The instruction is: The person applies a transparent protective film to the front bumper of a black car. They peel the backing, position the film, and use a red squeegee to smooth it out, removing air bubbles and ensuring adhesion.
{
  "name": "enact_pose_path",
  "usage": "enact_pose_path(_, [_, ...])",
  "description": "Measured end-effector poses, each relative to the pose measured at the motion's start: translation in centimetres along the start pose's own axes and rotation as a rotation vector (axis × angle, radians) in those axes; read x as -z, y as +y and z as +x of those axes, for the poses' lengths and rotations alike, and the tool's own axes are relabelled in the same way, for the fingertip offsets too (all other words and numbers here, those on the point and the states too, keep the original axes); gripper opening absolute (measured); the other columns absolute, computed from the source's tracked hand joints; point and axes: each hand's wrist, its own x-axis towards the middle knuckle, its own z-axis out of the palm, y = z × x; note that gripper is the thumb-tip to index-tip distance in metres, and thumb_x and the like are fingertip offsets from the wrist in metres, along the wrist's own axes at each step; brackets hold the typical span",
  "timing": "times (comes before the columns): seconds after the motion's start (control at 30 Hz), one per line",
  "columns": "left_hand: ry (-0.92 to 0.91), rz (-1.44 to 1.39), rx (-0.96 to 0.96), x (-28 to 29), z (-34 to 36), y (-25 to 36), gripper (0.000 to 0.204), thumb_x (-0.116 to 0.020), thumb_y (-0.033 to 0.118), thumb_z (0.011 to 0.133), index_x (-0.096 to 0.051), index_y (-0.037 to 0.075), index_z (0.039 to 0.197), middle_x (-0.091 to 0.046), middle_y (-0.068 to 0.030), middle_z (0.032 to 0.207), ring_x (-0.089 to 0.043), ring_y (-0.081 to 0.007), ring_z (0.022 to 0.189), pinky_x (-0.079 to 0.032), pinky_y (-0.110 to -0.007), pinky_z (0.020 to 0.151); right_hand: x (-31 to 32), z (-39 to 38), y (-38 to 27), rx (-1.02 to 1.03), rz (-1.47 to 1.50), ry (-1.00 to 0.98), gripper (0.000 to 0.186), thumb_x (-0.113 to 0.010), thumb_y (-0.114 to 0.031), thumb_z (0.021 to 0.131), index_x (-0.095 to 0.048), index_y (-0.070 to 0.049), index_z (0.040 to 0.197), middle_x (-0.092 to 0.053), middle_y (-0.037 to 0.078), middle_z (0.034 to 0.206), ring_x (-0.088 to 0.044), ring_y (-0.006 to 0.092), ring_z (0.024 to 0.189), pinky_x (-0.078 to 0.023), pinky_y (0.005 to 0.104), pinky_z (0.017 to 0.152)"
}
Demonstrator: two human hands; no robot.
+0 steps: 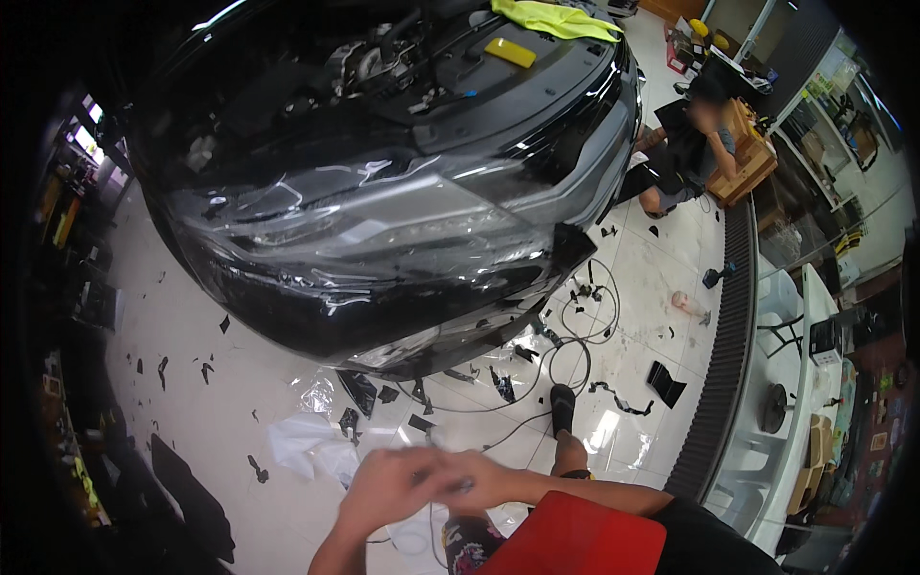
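My left hand (393,489) and my right hand (474,482) meet low in the middle, fingers curled and blurred around something small and dark that I cannot make out. Above them is the front of a black car (355,321), with wrinkled clear film (326,259) over the headlight and bumper. The hood is up, and a yellow-green cloth (556,21) and a yellow squeegee-like card (510,52) lie on the engine bay's front edge. A white crumpled sheet (302,446) lies on the floor beyond my hands.
A co-worker (700,158) sits at the right beside a wooden box (757,172). Black scraps (664,383) and looped hose (585,345) litter the tiled floor. A dark grated strip (717,402) and white table (819,383) line the right; dark shelving (67,240) stands left.
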Motion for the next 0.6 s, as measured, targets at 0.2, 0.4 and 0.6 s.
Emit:
enact_pose_path(0.2, [0.782, 0.241, -0.540, -0.2, 22.8, 12.6, 0.026, -0.080, 0.010, 0.085, -0.069, 0.003, 0.108, -0.066, -0.0138, 0.114, -0.064, -0.0345, 0.104, -0.053, -0.043, 0.088, 14.9, -10.6, -4.7, 0.033, -0.169, 0.589, 0.051, -0.071, -0.004, 0.094, -0.061, -0.006, 0.144, -0.075, 0.012, 0.110, -0.071, 0.0151, 0.097, -0.054, 0.0271, 0.084])
enact_pose_path(0.4, [0.776, 0.836, -0.300, 0.0, 35.0, 12.6, 0.033, -0.077, 0.011, 0.083, -0.067, 0.007, 0.115, -0.060, -0.0084, 0.105, -0.057, -0.0265, 0.101, -0.045, -0.039, 0.085, 27.4, -18.2, -5.9, -0.081, -0.183, 0.654, 0.041, -0.073, -0.005, 0.092, -0.067, -0.001, 0.132, -0.074, 0.011, 0.103, -0.067, 0.0151, 0.087, -0.053, 0.0287, 0.081])
enact_pose_path(0.6, [0.754, 0.958, -0.273, -0.1, 34.1, 14.8, 0.020, -0.071, 0.006, 0.078, -0.068, 0.007, 0.098, -0.060, -0.0080, 0.100, -0.056, -0.0292, 0.101, -0.044, -0.039, 0.085, 34.2, -18.7, -5.7, -0.073, -0.161, 0.613, 0.039, -0.070, 0.003, 0.090, -0.067, 0.000, 0.129, -0.070, 0.010, 0.102, -0.066, 0.0145, 0.090, -0.053, 0.0276, 0.076])
